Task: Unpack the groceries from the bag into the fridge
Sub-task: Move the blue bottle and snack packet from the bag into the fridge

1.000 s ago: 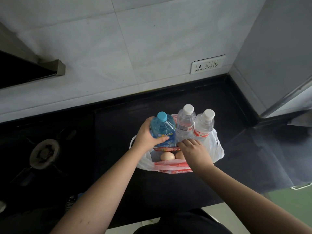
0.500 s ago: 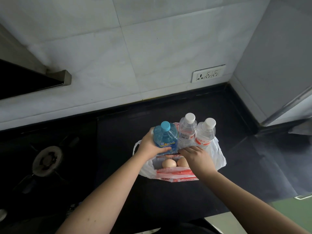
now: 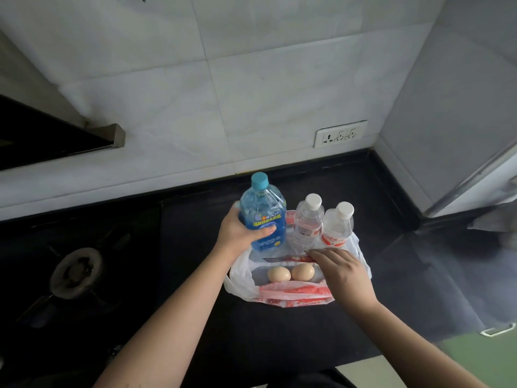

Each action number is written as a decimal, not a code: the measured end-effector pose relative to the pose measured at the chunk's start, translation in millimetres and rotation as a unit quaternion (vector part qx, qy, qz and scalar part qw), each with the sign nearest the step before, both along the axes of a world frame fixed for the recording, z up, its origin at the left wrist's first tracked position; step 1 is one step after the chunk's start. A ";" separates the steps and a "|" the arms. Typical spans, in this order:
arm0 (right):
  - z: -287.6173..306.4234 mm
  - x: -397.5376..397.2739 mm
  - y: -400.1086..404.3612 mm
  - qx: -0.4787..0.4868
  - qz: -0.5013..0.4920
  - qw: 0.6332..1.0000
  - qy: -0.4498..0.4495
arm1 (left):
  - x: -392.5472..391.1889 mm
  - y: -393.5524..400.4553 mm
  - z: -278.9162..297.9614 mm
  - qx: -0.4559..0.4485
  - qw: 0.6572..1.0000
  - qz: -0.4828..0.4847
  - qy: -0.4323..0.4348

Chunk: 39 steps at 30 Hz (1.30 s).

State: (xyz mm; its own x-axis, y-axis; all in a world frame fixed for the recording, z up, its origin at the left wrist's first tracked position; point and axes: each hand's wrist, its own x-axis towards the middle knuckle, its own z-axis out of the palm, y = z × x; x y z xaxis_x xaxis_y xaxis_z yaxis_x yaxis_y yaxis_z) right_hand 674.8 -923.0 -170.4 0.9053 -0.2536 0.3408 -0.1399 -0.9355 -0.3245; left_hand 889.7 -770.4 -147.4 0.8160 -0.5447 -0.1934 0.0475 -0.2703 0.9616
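Observation:
A white plastic bag (image 3: 240, 278) with red print sits open on the black counter. My left hand (image 3: 237, 233) grips a blue drink bottle (image 3: 263, 217) with a teal cap, raised partly above the bag's rim. Two clear water bottles (image 3: 307, 222) (image 3: 337, 228) with white caps stand upright in the bag's far side. Two brown eggs (image 3: 279, 275) (image 3: 303, 272) lie on the bag's bottom. My right hand (image 3: 341, 273) rests on the bag's right edge, fingers pressing the plastic down beside the eggs.
A gas burner (image 3: 75, 273) lies to the left on the black counter (image 3: 279, 331). A white tiled wall with a socket (image 3: 340, 134) rises behind. A grey fridge side (image 3: 453, 107) stands at the right. A range hood edge (image 3: 106, 138) juts out at the upper left.
My left hand has lifted the blue bottle higher, out of the bag. My right hand stayed on the bag's edge. The camera has tilted up slightly.

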 end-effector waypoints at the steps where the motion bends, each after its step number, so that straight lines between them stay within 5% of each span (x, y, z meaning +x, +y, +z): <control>1: 3.6 -0.9 2.3 0.001 -0.002 1.000 -0.008 | -0.4 3.2 6.4 -0.019 1.000 -0.001 0.002; 10: 43.3 -12.2 26.3 0.108 -0.083 0.985 -0.105 | -9.2 65.7 55.8 -0.228 0.972 0.010 0.052; 15: 55.6 -16.3 47.8 0.212 -0.112 0.968 -0.073 | -17.7 111.6 68.6 -0.292 0.950 0.040 0.102; 19: 61.4 -10.4 68.9 0.494 -0.171 0.852 0.024 | -31.8 142.6 66.1 -0.328 0.926 0.059 0.176; 29: 65.9 11.0 142.4 0.786 -0.176 0.584 0.098 | -70.5 223.0 56.9 -0.364 0.880 0.075 0.295; 39: 74.7 15.0 187.6 0.807 -0.128 0.570 0.088 | -80.3 293.3 52.3 -0.340 0.902 0.081 0.254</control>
State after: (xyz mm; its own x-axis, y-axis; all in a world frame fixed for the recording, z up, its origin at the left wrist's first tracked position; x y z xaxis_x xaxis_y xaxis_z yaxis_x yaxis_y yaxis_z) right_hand 689.8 -735.4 -95.6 0.7531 -0.2404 -0.6125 -0.3671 0.6191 -0.6943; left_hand 809.4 -477.2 -95.1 0.7961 -0.5593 -0.2310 0.5144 0.4245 0.7451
